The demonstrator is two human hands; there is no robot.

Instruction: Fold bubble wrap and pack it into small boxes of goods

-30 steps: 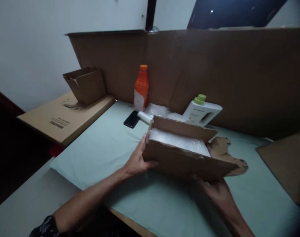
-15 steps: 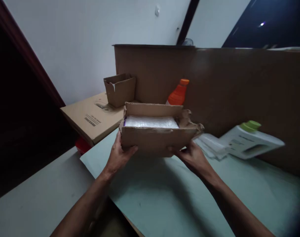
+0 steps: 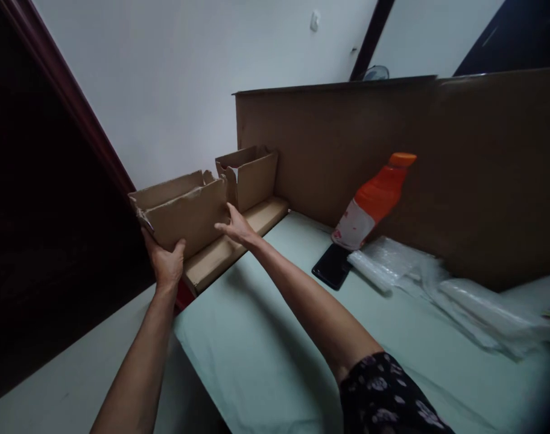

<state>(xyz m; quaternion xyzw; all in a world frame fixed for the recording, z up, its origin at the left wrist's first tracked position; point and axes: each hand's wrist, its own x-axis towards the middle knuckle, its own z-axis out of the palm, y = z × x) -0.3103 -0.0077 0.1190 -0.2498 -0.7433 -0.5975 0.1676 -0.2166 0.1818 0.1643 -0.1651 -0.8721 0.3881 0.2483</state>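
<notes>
I hold an open brown cardboard box (image 3: 184, 214) at the far left, over a flat brown carton (image 3: 239, 238) that lies beside the table. My left hand (image 3: 165, 263) grips its lower left corner from below. My right hand (image 3: 236, 227) presses flat against its right side, fingers spread. The box's inside is hidden from this angle. Just behind it stands a smaller open cardboard box (image 3: 250, 175) on the same flat carton.
A pale green sheet (image 3: 275, 337) covers the table. An orange bottle (image 3: 372, 202) leans against a tall cardboard wall (image 3: 392, 150). A black phone (image 3: 332, 266) lies beside it, with bubble wrap (image 3: 438, 283) to the right. A dark doorway lies at left.
Both hands carried the box from the table's middle up and leftward onto the flat carton. My view swung left; the white jug has left the picture.
</notes>
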